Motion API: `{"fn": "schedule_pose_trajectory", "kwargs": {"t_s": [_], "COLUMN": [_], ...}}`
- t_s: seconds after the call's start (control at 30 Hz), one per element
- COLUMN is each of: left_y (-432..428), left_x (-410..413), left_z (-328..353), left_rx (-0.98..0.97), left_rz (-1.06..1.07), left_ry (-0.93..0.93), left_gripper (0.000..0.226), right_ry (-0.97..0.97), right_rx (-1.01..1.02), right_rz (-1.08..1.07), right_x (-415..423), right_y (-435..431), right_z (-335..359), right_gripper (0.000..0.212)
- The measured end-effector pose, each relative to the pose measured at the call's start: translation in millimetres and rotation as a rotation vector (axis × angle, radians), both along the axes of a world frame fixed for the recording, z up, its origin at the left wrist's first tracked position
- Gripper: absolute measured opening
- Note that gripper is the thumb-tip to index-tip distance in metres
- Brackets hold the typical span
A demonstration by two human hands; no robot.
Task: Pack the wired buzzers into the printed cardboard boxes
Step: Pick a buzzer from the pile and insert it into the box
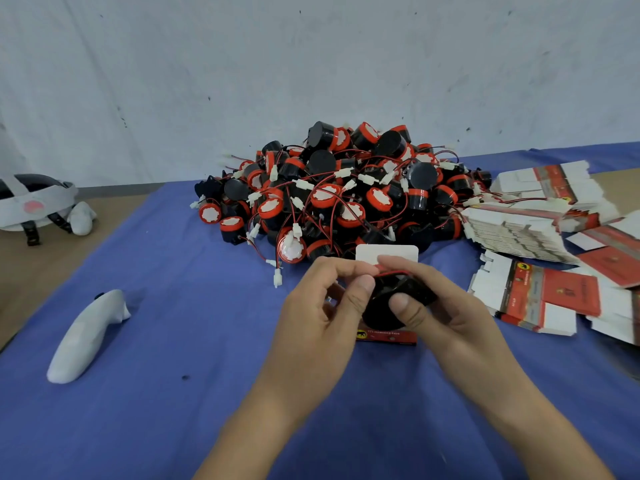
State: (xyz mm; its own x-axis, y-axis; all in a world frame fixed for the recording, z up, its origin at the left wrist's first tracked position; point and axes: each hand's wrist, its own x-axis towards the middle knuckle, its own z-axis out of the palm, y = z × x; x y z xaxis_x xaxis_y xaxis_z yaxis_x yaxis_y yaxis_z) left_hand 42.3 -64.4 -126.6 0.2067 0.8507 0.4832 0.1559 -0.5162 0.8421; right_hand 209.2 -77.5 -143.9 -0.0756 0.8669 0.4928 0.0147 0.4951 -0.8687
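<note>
I hold one black buzzer (378, 315) in both hands, right over the open printed box (388, 337) on the blue counter (207, 341), so it can drop straight in. My right hand (440, 306) has its fingers (401, 304) clamped round the buzzer, and my left hand (322, 306) pinches its edge and red wire (391, 271) (to tuck the wire in, I think). The big pile of buzzers (346, 188) and the flat boxes (540, 296) lie just behind and to the right, easy to reach.

The buzzers (346, 188) are glossy black plastic with red plastic rims, the cloth (173, 341) under them matt blue fabric, the flat boxes (540, 299) smooth printed cardboard with plain white insides, the bare worktop (34, 271) matt tan.
</note>
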Motion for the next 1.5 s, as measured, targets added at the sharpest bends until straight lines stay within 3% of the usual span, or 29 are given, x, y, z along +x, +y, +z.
{"fn": "schedule_pose_trajectory", "kwargs": {"t_s": [0.07,0.2,0.27,0.37,0.43,0.57,0.7,0.97,1.23,1.5], "left_y": [-1.2,-0.8,-0.3,0.7,0.2,-3.9,-2.6,-1.2,-1.5,0.9], "left_x": [-1.1,-0.7,0.8,1.8,3.8,9.8,10.2,9.6,14.4,15.5], "left_z": [3.4,6.1,6.5,4.5,0.7,-5.1,-4.8,-7.9,-7.1,-10.5], "left_rx": [-0.135,-0.189,-0.233,-0.267,-0.260,-0.175,-0.071,0.015,-0.145,-0.212], "left_rz": [-0.088,-0.131,-0.154,-0.159,-0.160,-0.199,-0.149,-0.089,-0.127,-0.083], "left_ry": [-0.085,-0.140,-0.185,-0.214,-0.206,-0.156,-0.102,-0.007,-0.188,-0.276], "left_gripper": [0.014,0.015,0.014,0.017,0.018,0.022,0.018,0.023,0.017,0.027], "right_ry": [0.016,0.138,0.252,0.438,0.543,0.577,0.707,0.781,0.717,0.692], "right_rx": [0.032,0.035,-0.035,-0.194,-0.277,-0.276,-0.339,-0.334,-0.320,-0.294], "right_rz": [-0.028,0.026,0.113,0.185,0.173,0.170,0.235,0.292,0.231,0.160], "right_x": [2.5,3.6,2.5,-3.2,-4.8,-10.7,-15.9,-19.0,-21.7,-21.7], "right_y": [0.7,1.2,1.2,5.3,8.3,4.4,3.2,1.2,0.9,2.1], "right_z": [2.0,1.9,0.6,5.5,6.2,8.7,6.7,7.4,4.1,3.2], "right_gripper": [0.029,0.026,0.032,0.017,0.029,0.018,0.023,0.018,0.021,0.015]}}
